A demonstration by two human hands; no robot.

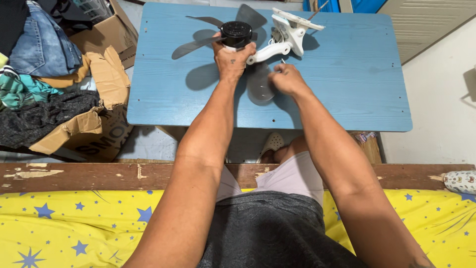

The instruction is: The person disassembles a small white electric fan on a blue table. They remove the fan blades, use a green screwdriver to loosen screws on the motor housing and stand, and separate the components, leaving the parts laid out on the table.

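Observation:
A small fan with dark translucent blades (196,45) and a black round hub (236,32) stands on the blue table (347,74). My left hand (231,59) grips the fan body just under the hub. The fan's white neck and base (287,34) stick out to the right, tilted. My right hand (286,79) hovers low over the table beside the white neck, fingers pinched around a thin small tool or screw that is too small to make out. One blade lies beneath my hands.
A torn cardboard box (99,79) with piled clothes (39,54) sits left of the table. A wooden bed rail (74,174) and a yellow star-patterned sheet (74,223) lie near me. A slipper (271,143) rests under the table.

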